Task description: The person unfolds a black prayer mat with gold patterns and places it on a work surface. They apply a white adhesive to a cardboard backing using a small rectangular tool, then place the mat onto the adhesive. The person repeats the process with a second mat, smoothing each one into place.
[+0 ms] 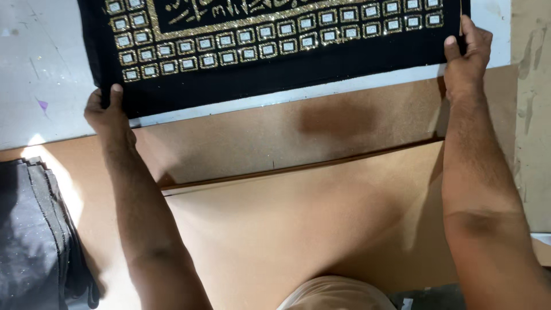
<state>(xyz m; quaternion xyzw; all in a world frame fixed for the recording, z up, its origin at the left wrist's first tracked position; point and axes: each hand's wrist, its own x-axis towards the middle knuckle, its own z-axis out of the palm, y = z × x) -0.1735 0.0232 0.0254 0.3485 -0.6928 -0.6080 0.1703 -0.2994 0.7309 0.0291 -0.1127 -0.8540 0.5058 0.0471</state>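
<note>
A black cloth [287, 72] with gold glitter squares and a gold ornamented border lies flat on a white board [46, 74]. My left hand [106, 112] grips the cloth's near left corner, thumb on top. At the cloth's near right edge, my right hand [466, 54] pinches the cloth, fingers curled over it. Both arms reach forward across a brown tabletop [298, 218].
A stack of folded dark cloths [34, 229] lies at the near left on the brown surface. A raised brown board edge [298, 166] crosses the middle. A grey wall or floor strip [531, 115] runs along the right.
</note>
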